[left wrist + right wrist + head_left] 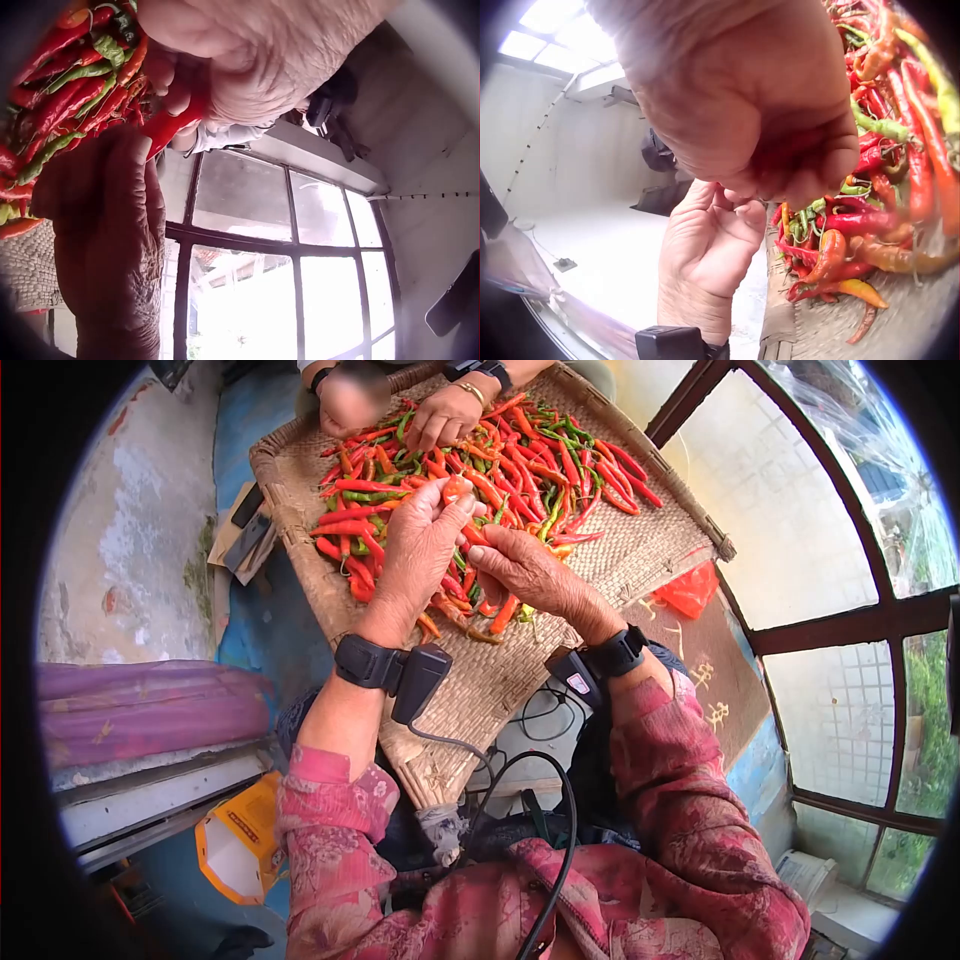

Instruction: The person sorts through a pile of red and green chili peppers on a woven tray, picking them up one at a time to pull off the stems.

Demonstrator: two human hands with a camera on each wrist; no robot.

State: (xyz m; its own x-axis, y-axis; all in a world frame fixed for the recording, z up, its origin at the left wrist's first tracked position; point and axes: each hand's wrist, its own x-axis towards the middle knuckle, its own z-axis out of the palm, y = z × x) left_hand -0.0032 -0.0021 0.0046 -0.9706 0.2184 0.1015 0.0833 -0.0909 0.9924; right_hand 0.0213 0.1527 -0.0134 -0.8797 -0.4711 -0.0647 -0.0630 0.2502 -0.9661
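A woven tray (640, 550) holds a heap of red, orange and green chilies (540, 460). My left hand (450, 497) is raised over the heap's near side, its fingers curled round a red chili (458, 488). My right hand (478, 546) is right beside it and pinches the lower end of the same chili. In the left wrist view the red chili (174, 126) runs between the left hand (247, 67) and the right hand (112, 225). In the right wrist view the right hand (750, 112) is closed tight above the left hand (705, 247), with chilies (885, 150) to the right.
Another person's two hands (445, 415) pick through the chilies at the tray's far edge. A red plastic bag (690, 590) lies by the tray's right edge. A dark-framed window (850, 630) stands at right. A purple cloth (140, 710) and a yellow bag (240, 840) are at left.
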